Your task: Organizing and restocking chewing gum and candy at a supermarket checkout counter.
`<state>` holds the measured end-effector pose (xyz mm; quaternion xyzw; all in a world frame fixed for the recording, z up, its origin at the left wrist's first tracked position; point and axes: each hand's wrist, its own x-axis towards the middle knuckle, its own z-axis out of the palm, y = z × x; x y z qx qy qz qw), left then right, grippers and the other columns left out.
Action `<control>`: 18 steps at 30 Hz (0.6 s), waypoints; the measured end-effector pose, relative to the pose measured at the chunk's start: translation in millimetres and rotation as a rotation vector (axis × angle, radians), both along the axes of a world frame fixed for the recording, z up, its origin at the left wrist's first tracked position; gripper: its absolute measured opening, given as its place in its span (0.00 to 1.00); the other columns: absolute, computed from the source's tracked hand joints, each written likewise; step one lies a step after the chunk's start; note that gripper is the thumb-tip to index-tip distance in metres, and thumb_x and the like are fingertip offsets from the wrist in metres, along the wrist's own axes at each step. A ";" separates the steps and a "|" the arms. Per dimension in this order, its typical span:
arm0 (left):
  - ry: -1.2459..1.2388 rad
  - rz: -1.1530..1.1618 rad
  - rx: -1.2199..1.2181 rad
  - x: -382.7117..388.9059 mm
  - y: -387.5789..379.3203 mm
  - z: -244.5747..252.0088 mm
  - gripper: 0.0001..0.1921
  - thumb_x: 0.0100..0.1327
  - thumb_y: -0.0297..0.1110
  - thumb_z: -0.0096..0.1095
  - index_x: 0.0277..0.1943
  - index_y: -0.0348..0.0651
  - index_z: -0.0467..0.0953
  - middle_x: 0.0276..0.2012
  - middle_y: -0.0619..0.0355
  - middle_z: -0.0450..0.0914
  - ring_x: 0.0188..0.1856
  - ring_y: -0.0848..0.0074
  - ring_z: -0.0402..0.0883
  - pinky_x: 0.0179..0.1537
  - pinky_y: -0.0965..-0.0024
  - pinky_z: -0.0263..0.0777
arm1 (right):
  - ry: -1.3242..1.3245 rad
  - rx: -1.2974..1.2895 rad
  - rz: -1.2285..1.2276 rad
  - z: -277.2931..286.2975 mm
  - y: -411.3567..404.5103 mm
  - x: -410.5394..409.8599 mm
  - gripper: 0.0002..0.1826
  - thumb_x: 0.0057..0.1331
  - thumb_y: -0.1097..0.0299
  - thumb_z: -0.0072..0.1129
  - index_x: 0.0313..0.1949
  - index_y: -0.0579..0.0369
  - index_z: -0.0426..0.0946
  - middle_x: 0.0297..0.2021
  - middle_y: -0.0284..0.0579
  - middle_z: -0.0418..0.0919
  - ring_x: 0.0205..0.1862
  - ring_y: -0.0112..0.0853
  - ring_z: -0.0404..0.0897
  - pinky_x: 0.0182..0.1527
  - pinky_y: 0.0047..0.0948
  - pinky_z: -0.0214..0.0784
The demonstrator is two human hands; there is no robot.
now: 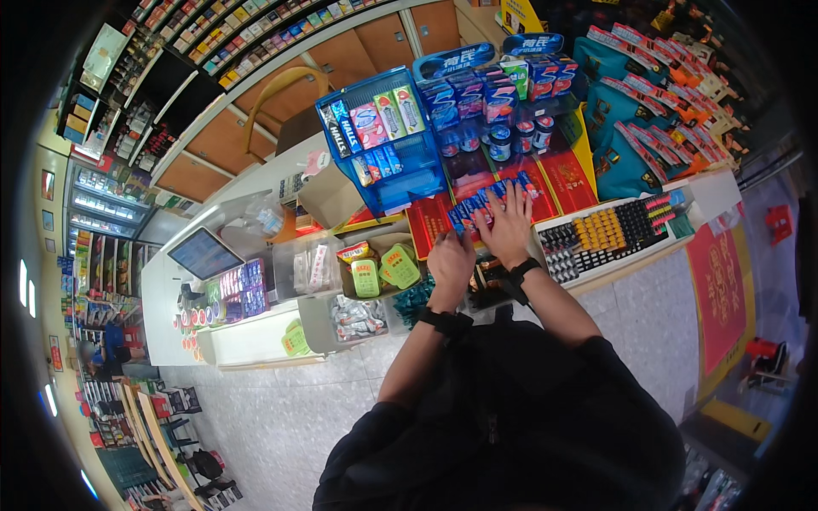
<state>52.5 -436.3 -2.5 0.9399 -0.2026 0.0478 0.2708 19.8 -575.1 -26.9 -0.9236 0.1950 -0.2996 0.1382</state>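
Observation:
A row of small blue and red gum packs (471, 207) lies across flat red boxes (429, 220) on the counter. Spread flat over the right part of this row is my right hand (507, 225), its fingers apart. My left hand (452, 259) is at the row's left end, fingers bent against the packs; whether it grips one is hidden. Behind them stand a blue plastic rack (409, 156) with candy packs and, beside it, gum bags (470, 102) and round gum tubs (500, 144).
To the right is a tray of small packaged items (601, 236), with teal bags (617, 140) behind. Green packets (366, 278) fill a box at the left, near a clear bin (307, 268) and a screen (206, 253). A person (96, 358) is far off at the left.

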 end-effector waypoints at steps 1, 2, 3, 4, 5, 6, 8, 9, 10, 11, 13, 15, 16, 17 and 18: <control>0.042 -0.020 -0.014 0.2 1.1 -0.7 0.18 0.66 0.44 0.58 0.33 0.34 0.80 0.31 0.41 0.82 0.30 0.51 0.84 0.32 0.55 0.78 | 0.005 0.003 0.002 0.0 -0.5 0.0 0.28 0.65 0.48 0.55 0.58 0.54 0.76 0.65 0.68 0.62 0.70 0.59 0.56 0.72 0.56 0.39; 0.084 -0.040 -0.029 0.6 1.9 -1.2 0.17 0.67 0.43 0.58 0.35 0.34 0.80 0.32 0.42 0.82 0.31 0.50 0.83 0.32 0.54 0.78 | 0.009 0.005 0.004 0.1 -1.0 0.1 0.28 0.65 0.48 0.55 0.57 0.54 0.76 0.65 0.68 0.62 0.70 0.59 0.56 0.72 0.56 0.38; 0.083 -0.040 -0.029 1.5 3.0 -2.3 0.17 0.67 0.43 0.58 0.35 0.34 0.80 0.32 0.42 0.82 0.31 0.50 0.83 0.32 0.54 0.78 | 0.008 0.005 0.003 0.7 -1.0 1.1 0.28 0.65 0.48 0.55 0.57 0.54 0.76 0.65 0.68 0.62 0.70 0.59 0.56 0.72 0.56 0.38; 0.100 -0.054 -0.075 2.6 4.1 -3.2 0.16 0.66 0.42 0.58 0.36 0.34 0.80 0.32 0.42 0.82 0.31 0.50 0.83 0.33 0.54 0.78 | 0.005 0.037 -0.013 1.3 -0.8 2.3 0.29 0.65 0.46 0.56 0.58 0.54 0.76 0.65 0.69 0.61 0.71 0.59 0.55 0.72 0.57 0.38; 0.117 -0.068 -0.121 3.7 4.7 -4.0 0.15 0.66 0.41 0.58 0.38 0.35 0.80 0.32 0.42 0.81 0.32 0.50 0.83 0.34 0.53 0.77 | 0.002 0.070 -0.028 2.0 -0.2 3.8 0.30 0.64 0.45 0.56 0.58 0.54 0.76 0.65 0.70 0.61 0.71 0.59 0.53 0.72 0.58 0.37; 0.114 -0.060 -0.122 4.9 6.4 -9.9 0.15 0.66 0.41 0.58 0.38 0.35 0.80 0.32 0.42 0.81 0.32 0.50 0.83 0.34 0.53 0.77 | 0.000 0.070 -0.020 7.4 5.2 6.5 0.30 0.64 0.45 0.56 0.58 0.54 0.76 0.65 0.70 0.61 0.71 0.59 0.53 0.72 0.58 0.37; 0.108 -0.041 -0.221 7.8 9.4 -21.2 0.11 0.62 0.37 0.61 0.38 0.37 0.80 0.31 0.42 0.81 0.34 0.51 0.82 0.37 0.53 0.77 | -0.060 0.020 -0.118 18.5 19.3 11.9 0.33 0.62 0.42 0.58 0.57 0.54 0.76 0.66 0.73 0.59 0.72 0.60 0.51 0.71 0.62 0.35; 0.104 -0.040 -0.223 8.2 9.7 -20.3 0.11 0.62 0.37 0.61 0.38 0.37 0.80 0.31 0.42 0.81 0.34 0.51 0.82 0.37 0.53 0.77 | -0.063 0.018 -0.117 19.2 21.9 13.5 0.33 0.62 0.42 0.58 0.57 0.54 0.76 0.66 0.73 0.59 0.72 0.60 0.51 0.71 0.62 0.35; 0.130 -0.110 -0.191 8.0 11.0 -19.1 0.11 0.62 0.36 0.60 0.41 0.37 0.79 0.35 0.41 0.81 0.36 0.50 0.82 0.37 0.53 0.77 | -0.056 0.048 -0.053 20.3 24.6 15.4 0.33 0.61 0.42 0.59 0.57 0.54 0.76 0.66 0.74 0.58 0.72 0.61 0.50 0.71 0.64 0.34; 0.156 -0.179 -0.158 8.2 12.4 -17.7 0.13 0.62 0.36 0.59 0.45 0.37 0.79 0.39 0.39 0.80 0.37 0.50 0.82 0.38 0.52 0.78 | -0.049 0.077 0.011 21.6 27.8 17.5 0.34 0.60 0.41 0.60 0.56 0.54 0.76 0.66 0.76 0.57 0.73 0.61 0.48 0.71 0.65 0.32; 0.129 -0.180 -0.133 9.6 14.7 -18.8 0.14 0.61 0.36 0.60 0.48 0.41 0.79 0.40 0.38 0.81 0.37 0.49 0.82 0.38 0.52 0.78 | -0.066 0.003 0.012 25.4 36.1 23.6 0.29 0.60 0.47 0.62 0.53 0.54 0.78 0.65 0.68 0.63 0.69 0.59 0.57 0.70 0.62 0.41; 0.026 -0.308 -0.167 9.2 15.4 -17.3 0.16 0.60 0.36 0.61 0.50 0.41 0.79 0.40 0.38 0.82 0.38 0.49 0.83 0.39 0.53 0.78 | -0.138 0.269 0.250 25.5 42.1 33.0 0.22 0.60 0.55 0.64 0.50 0.54 0.79 0.56 0.54 0.75 0.60 0.53 0.70 0.64 0.53 0.57; 0.085 -0.283 0.003 9.2 19.2 -17.2 0.18 0.60 0.36 0.62 0.51 0.41 0.79 0.39 0.40 0.82 0.40 0.50 0.83 0.40 0.54 0.79 | -0.290 0.168 0.294 38.5 51.7 39.3 0.17 0.61 0.64 0.64 0.48 0.56 0.79 0.46 0.46 0.81 0.43 0.45 0.79 0.49 0.43 0.71; 0.079 -0.264 0.002 8.2 22.8 -19.2 0.18 0.60 0.36 0.62 0.51 0.41 0.79 0.39 0.40 0.82 0.40 0.50 0.83 0.40 0.54 0.79 | -0.295 0.169 0.314 51.6 61.7 45.9 0.17 0.61 0.64 0.64 0.48 0.56 0.79 0.46 0.46 0.81 0.43 0.45 0.79 0.49 0.43 0.71; 0.082 -0.283 -0.081 6.3 24.0 -20.7 0.18 0.59 0.36 0.62 0.51 0.40 0.79 0.39 0.40 0.83 0.41 0.50 0.83 0.41 0.55 0.79 | -0.242 0.399 0.366 64.3 69.3 51.4 0.17 0.61 0.65 0.64 0.49 0.57 0.78 0.44 0.47 0.81 0.38 0.43 0.80 0.44 0.40 0.73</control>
